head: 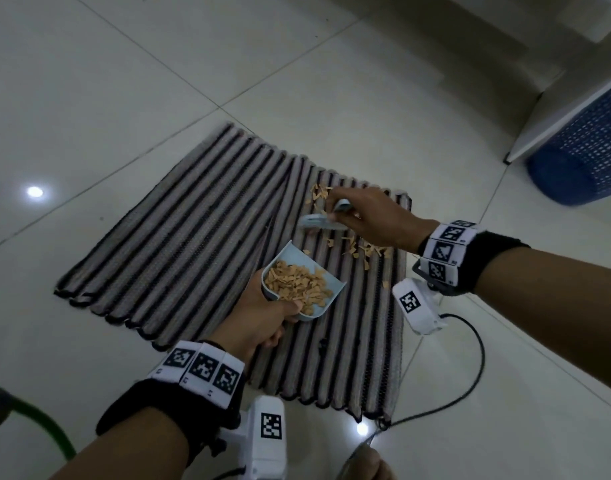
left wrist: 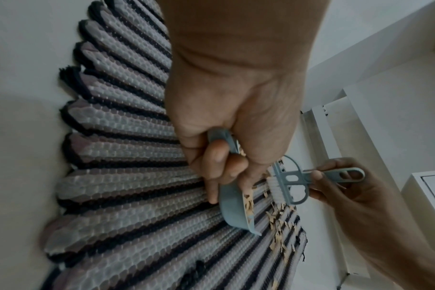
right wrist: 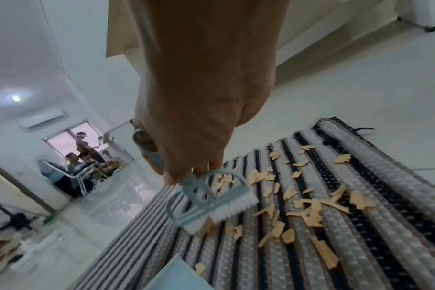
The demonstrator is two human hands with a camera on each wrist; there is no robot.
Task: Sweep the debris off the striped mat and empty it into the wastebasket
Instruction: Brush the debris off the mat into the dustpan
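Observation:
A grey and black striped mat [head: 179, 237] lies on the tiled floor. My left hand [head: 262, 317] grips the handle of a pale blue dustpan [head: 317, 268] that is heaped with tan paper scraps [head: 297, 284]. My right hand [head: 369, 220] holds a small blue brush [head: 319, 221] by its handle, with the white bristles [right wrist: 219, 213] down on the mat. Loose tan scraps [head: 362, 252] lie on the mat beneath and beyond the right hand [right wrist: 194, 117]. From the left wrist, the dustpan [left wrist: 236, 208] sits edge-on beside the brush [left wrist: 288, 179].
A blue mesh wastebasket [head: 588, 150] stands at the far right, partly behind a white furniture panel [head: 553, 112]. A black cable [head: 470, 368] curves over the floor near the mat's right corner. A green hose [head: 44, 424] crosses the lower left.

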